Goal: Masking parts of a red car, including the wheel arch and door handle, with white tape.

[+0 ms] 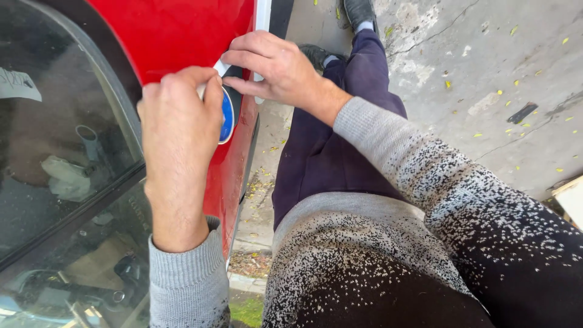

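Observation:
My left hand [180, 130] grips a roll of tape with a blue core [227, 114], held against the side of a red car door [176, 33]. My right hand [273, 68] pinches the white loose end of the tape [221, 67] and presses it onto the door near its edge. The two hands are close together, about a hand's width apart. Most of the roll is hidden behind my left fingers.
The car window [61, 152] fills the left side, with clutter visible inside. My legs in dark purple trousers [328, 158] stand beside the door. Grey concrete ground [486, 73] with scattered yellow leaves lies to the right. A pale box corner [571, 197] sits at the right edge.

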